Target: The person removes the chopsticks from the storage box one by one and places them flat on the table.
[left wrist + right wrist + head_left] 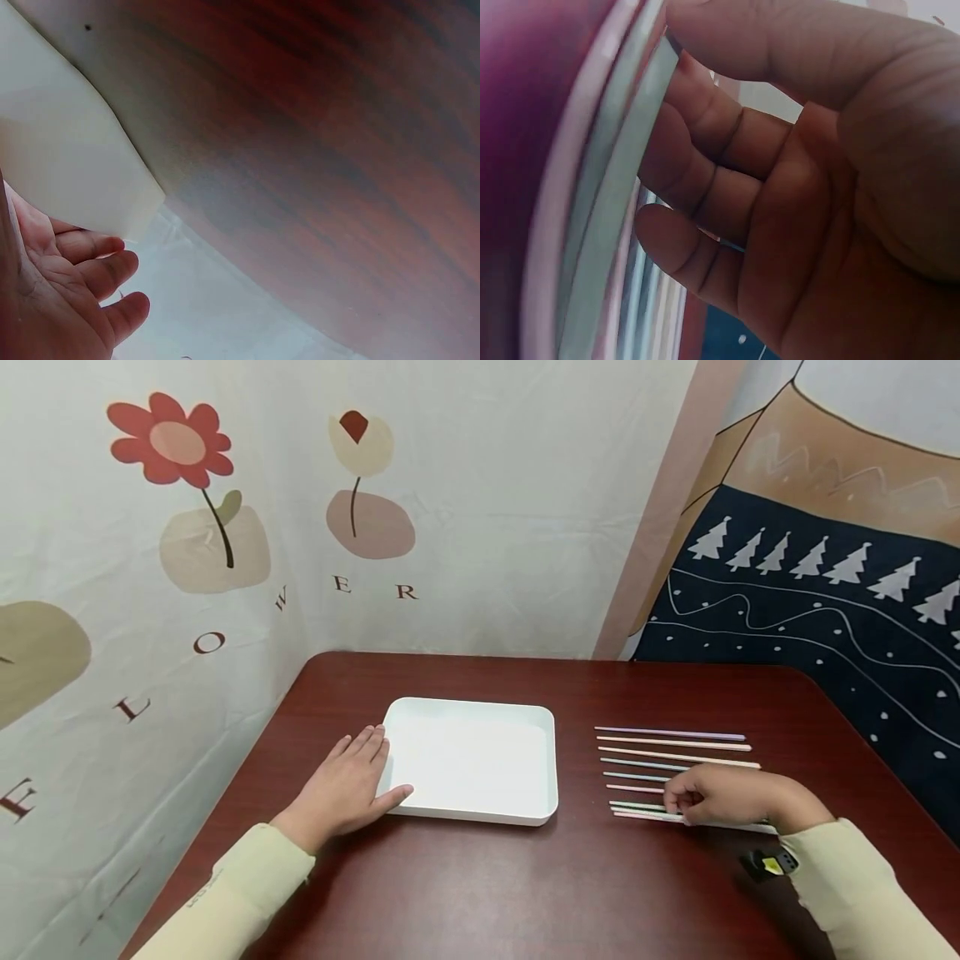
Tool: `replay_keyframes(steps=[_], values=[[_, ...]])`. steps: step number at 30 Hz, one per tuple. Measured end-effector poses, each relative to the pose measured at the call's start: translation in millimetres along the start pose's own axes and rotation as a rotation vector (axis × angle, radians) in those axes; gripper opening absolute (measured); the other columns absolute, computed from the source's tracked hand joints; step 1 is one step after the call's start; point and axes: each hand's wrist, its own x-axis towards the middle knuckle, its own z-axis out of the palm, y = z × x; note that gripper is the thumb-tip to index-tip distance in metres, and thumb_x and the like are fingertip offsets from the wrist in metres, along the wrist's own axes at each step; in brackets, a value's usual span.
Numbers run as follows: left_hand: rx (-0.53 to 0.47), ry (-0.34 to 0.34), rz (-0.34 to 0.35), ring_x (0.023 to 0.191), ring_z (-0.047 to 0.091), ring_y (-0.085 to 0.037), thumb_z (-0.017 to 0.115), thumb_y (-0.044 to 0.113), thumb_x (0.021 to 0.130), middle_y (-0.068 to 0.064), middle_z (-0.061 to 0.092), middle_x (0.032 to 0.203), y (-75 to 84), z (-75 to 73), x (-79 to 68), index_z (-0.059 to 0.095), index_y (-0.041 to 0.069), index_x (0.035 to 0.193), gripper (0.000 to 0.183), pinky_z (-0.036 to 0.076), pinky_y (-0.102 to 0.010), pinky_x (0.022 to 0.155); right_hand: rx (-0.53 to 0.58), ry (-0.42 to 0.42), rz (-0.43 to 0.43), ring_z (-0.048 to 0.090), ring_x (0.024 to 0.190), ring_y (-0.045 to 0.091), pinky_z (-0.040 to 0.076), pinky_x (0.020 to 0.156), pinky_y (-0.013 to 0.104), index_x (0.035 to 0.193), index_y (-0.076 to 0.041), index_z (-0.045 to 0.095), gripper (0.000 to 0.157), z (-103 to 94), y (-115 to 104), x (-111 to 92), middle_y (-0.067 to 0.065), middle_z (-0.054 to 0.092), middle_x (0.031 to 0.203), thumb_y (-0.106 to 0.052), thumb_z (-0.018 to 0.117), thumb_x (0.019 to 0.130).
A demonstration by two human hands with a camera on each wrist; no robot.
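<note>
A white rectangular tray (472,760) lies on the dark red-brown table. My left hand (345,785) rests along its left side with the fingers straight; in the left wrist view the fingers (109,274) lie against the tray's edge (90,150). Right of the tray, several pastel chopsticks lie in a row, a purple chopstick (670,732) farthest away. At the near end of the row, my right hand (738,795) has its fingers curled and pinches a pale green chopstick (622,180) between thumb and index finger. The hand hides the fingertip contact in part.
The table (480,893) reaches back to a white cloth (495,527) with printed flowers and letters. A dark cloth (787,610) with white trees hangs at the right. A small black device (772,864) sits at the right wrist.
</note>
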Motion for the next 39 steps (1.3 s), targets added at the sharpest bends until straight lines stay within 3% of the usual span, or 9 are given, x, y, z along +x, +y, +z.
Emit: replay_keyframes(steps=[8,25,39], values=[[0.006,0.005,-0.001,0.141,0.035,-0.04,0.046,0.064,0.096,-0.027,0.04,0.15,-2.5,1.1,-0.4,0.048,-0.011,0.14,0.087,0.027,-0.055,0.114,0.056,-0.003,0.037,0.046,0.063,0.002,0.041,0.055,0.024,0.09,-0.018,0.065,0.021,11.8,9,-12,-0.012,0.05,0.072,0.003,0.062,0.09],[-0.014,-0.005,-0.007,0.142,0.033,-0.04,0.042,0.066,0.096,-0.026,0.037,0.152,-1.6,0.8,-0.6,0.046,-0.011,0.141,0.09,0.027,-0.055,0.114,-0.048,0.052,0.038,0.044,0.061,0.002,0.04,0.054,0.023,0.088,-0.022,0.065,0.024,18.7,8,-11,-0.013,0.047,0.07,0.002,0.066,0.085],[-0.007,0.002,0.001,0.142,0.033,-0.04,0.043,0.066,0.096,-0.026,0.038,0.152,-2.3,2.3,1.5,0.047,-0.011,0.141,0.089,0.026,-0.055,0.115,-0.01,0.079,0.032,0.046,0.063,0.002,0.042,0.056,0.025,0.09,-0.019,0.065,0.018,6.2,7,-14,-0.012,0.049,0.071,-0.001,0.062,0.093]])
